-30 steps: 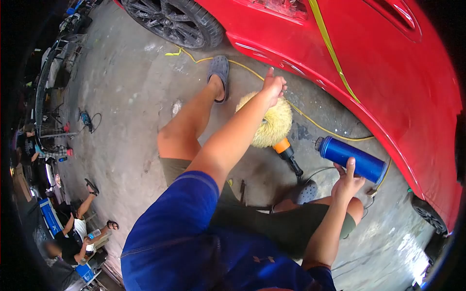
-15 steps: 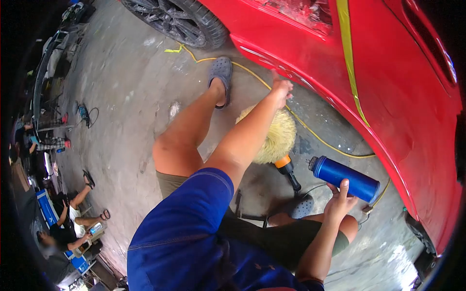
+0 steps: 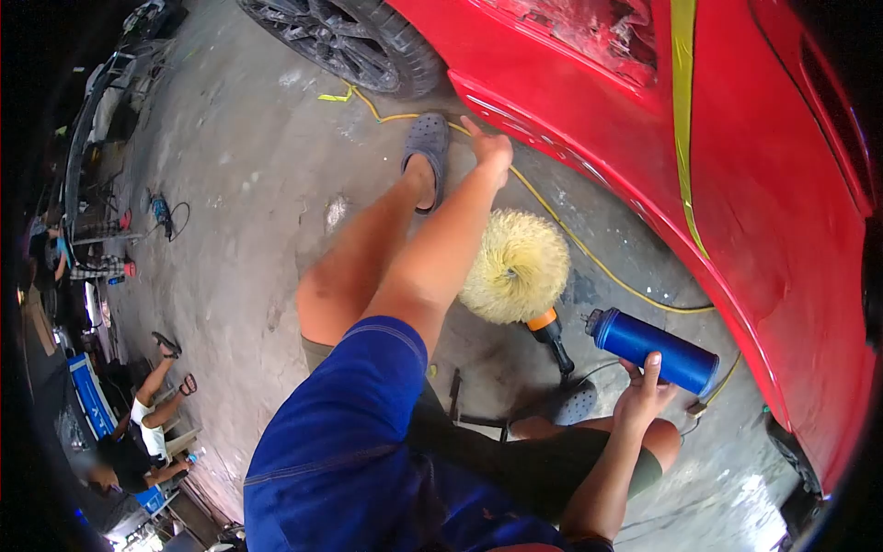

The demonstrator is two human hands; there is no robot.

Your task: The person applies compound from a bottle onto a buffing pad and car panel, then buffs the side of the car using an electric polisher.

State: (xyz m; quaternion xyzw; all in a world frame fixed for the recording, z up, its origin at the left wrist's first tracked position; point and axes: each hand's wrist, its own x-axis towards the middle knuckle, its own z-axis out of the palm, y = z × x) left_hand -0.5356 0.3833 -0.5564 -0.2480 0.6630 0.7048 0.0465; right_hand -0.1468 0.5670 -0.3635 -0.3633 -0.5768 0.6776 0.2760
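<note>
My left hand (image 3: 490, 155) reaches out beside the lower edge of the red car (image 3: 589, 92), index finger stretched out and the other fingers partly curled, holding nothing. Whether the fingertip touches the body panel I cannot tell. In my right hand (image 3: 642, 397) is a dark blue bottle (image 3: 655, 350), tilted on its side with its cap end to the left. Between my arms a polisher (image 3: 549, 339) with an orange and black body lies on the floor. Its fluffy pale yellow wool pad (image 3: 517, 265) faces up.
A yellow cord (image 3: 589, 253) runs along the floor beneath the car's edge. Yellow tape (image 3: 682, 120) hangs down the red panel. The car's wheel (image 3: 359, 46) is at the top. Another person (image 3: 129, 465) sits at the far left near a blue-and-white box (image 3: 92, 396).
My left hand has moved left along the car's lower edge, towards the wheel, uncovering more of the wool pad. My right hand still holds the bottle in nearly the same place.
</note>
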